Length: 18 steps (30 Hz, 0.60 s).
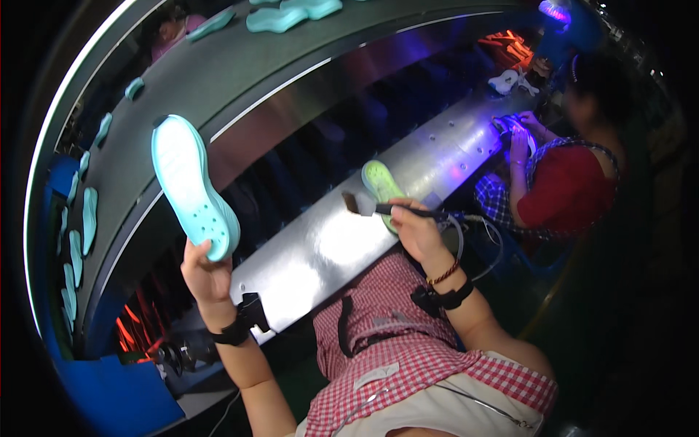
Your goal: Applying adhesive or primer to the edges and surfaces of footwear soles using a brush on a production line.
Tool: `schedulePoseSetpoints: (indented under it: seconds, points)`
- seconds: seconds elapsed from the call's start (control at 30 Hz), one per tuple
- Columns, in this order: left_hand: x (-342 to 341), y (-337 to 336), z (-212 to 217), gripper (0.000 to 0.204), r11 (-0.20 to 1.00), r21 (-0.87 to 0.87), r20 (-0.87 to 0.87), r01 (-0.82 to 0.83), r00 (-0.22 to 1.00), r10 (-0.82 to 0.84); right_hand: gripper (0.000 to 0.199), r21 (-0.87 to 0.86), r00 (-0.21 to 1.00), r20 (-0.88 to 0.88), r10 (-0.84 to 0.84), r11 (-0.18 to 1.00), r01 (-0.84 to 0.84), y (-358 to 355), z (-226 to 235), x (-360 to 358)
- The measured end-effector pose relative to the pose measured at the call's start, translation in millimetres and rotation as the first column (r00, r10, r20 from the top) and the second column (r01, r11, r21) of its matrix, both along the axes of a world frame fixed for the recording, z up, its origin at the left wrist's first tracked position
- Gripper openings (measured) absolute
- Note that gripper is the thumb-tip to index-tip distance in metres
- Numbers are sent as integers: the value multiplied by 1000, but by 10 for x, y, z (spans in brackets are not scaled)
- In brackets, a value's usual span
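Nearest, a checked apron (408, 364). Left hand (206, 275) grasping pale blue foam clog (193, 186) by its heel, raised, sole visible; probably light, soft, flexible. Right hand (415, 229) clenched on brush (378, 207) above bench (328, 247).

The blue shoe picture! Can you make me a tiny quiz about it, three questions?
1. True or false: the left hand holds the light blue shoe with its sole facing the camera.
2. What does the right hand hold? A) a brush B) a cup C) a hammer
3. What colour is the shoe lying on the metal shelf?

Key: 1 true; 2 A, the brush; 3 light green.
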<state>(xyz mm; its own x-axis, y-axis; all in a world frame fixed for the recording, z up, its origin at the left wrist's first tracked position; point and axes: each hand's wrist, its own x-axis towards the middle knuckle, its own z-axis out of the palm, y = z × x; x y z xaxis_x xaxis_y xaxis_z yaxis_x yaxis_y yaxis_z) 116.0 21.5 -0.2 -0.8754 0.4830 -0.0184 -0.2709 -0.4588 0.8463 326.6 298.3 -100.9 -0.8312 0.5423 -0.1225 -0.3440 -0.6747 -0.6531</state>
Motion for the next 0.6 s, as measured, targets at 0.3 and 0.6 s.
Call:
schedulePoseSetpoints:
  seconds: [0.3, 0.6]
  points:
    - [1127, -129, -1224, 76, 869, 337, 323, 363, 822, -469, 17, 66, 988, 95, 122, 990, -128, -200, 107, 58]
    - [1409, 303, -1100, 87, 769, 640, 429, 11, 824, -369, 19, 250, 892, 199, 407, 859, -447, -760, 94, -410]
